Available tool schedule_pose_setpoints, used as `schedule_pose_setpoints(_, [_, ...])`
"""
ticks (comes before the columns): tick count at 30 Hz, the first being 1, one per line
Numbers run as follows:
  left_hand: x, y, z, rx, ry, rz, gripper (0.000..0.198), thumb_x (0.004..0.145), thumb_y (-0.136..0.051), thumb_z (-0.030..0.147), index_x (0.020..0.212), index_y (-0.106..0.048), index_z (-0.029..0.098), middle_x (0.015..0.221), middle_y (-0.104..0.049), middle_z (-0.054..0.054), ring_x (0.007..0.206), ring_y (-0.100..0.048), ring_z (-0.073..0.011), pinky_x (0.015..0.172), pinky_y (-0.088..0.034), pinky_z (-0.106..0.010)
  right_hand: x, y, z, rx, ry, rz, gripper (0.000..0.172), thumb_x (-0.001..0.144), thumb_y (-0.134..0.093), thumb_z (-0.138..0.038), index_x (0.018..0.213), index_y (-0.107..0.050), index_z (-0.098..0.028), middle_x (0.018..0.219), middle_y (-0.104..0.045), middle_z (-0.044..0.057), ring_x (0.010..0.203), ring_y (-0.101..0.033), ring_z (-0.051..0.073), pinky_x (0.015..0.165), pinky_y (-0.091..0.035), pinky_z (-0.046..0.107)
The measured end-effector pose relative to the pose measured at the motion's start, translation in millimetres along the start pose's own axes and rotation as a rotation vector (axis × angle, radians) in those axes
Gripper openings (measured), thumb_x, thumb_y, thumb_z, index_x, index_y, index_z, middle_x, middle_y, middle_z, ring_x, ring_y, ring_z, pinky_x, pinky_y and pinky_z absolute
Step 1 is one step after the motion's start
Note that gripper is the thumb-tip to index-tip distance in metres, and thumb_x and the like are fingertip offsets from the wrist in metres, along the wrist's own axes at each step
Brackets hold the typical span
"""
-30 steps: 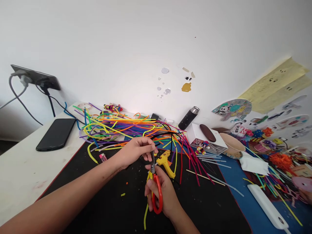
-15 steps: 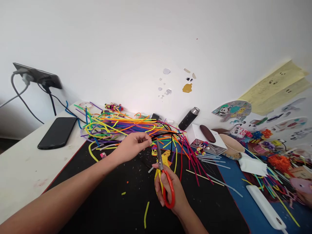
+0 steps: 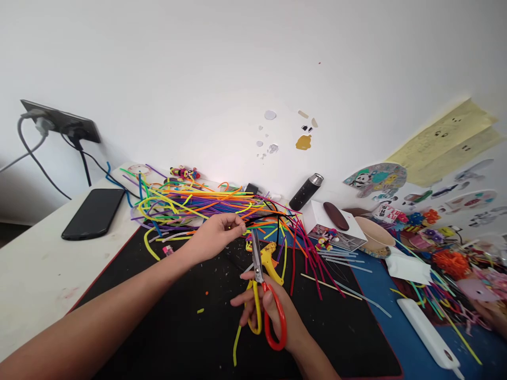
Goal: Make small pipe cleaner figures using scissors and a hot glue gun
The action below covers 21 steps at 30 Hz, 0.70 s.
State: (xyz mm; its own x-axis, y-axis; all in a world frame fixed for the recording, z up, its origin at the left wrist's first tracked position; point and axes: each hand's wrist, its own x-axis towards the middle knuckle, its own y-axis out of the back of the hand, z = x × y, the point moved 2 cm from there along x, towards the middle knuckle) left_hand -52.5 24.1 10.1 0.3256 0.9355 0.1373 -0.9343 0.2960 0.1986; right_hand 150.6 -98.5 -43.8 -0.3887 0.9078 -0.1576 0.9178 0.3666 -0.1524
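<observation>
My right hand [image 3: 273, 314] grips a pair of scissors [image 3: 263, 295] with one yellow and one red handle, blades pointing up and away over the black mat [image 3: 178, 327]. My left hand [image 3: 216, 235] is pinched on something small near the front of a big heap of coloured pipe cleaners [image 3: 206, 208]; what it pinches I cannot make out. A yellow glue gun [image 3: 271, 256] lies just behind the scissors. A cut yellow-green pipe cleaner piece [image 3: 236, 345] lies on the mat below my right hand.
A black phone [image 3: 93, 214] lies on the white table at left, under a wall socket with cables [image 3: 59, 126]. A dark bottle [image 3: 306, 192], a white box [image 3: 336, 224], a white power strip [image 3: 430, 332] and craft clutter fill the right. Another person's hand [image 3: 495, 311] shows at far right.
My right hand has drawn the scissors to the right and a little lower, away from my left hand. The cut yellow-green piece now lies free on the mat.
</observation>
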Motion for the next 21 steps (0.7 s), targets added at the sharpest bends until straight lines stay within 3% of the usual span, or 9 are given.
schedule_pose_setpoints(3, [-0.3,0.0,1.7,-0.006,0.015,-0.009,0.033,0.086,-0.066,0.05,0.079,-0.067,0.018,0.066,-0.057,0.003,0.061,-0.044,-0.0132,0.058,-0.036,-0.025,0.6,-1.2,-2.1,0.001,0.004,-0.004,0.085,0.085,-0.063,-0.087,0.133,-0.061,-0.017,0.109,-0.082,0.021,0.074,-0.079,0.024,0.061,-0.055,0.029])
schedule_pose_setpoints(7, [-0.9,0.9,5.4,-0.002,0.028,-0.008,0.032,0.086,-0.066,0.05,0.079,-0.066,0.019,0.063,-0.053,0.004,0.058,-0.041,-0.0125,0.056,-0.034,-0.025,3.1,-1.2,0.1,0.008,-0.037,0.092,0.08,0.088,-0.061,-0.085,0.128,-0.062,-0.015,0.094,-0.082,0.017,0.048,-0.066,0.016,0.044,-0.047,0.024])
schedule_pose_setpoints(10, [-1.1,1.3,6.0,0.007,0.03,-0.004,0.031,0.085,-0.067,0.05,0.08,-0.066,0.019,0.064,-0.054,0.004,0.058,-0.042,-0.0127,0.055,-0.033,-0.025,3.4,-1.7,0.6,-0.015,-0.029,0.158,0.077,0.091,-0.061,-0.081,0.126,-0.065,-0.013,0.081,-0.079,0.012,0.039,-0.056,0.012,0.04,-0.043,0.023])
schedule_pose_setpoints(21, [-3.4,-3.8,-0.2,0.026,0.055,-0.045,0.029,0.086,-0.065,0.05,0.08,-0.063,0.021,0.059,-0.056,0.004,0.056,-0.049,-0.0149,0.058,-0.037,-0.026,7.3,-10.9,-1.3,-0.087,-0.064,0.21,0.074,0.086,-0.07,-0.079,0.121,-0.067,-0.015,0.07,-0.072,0.004,0.037,-0.054,0.011,0.038,-0.038,0.021])
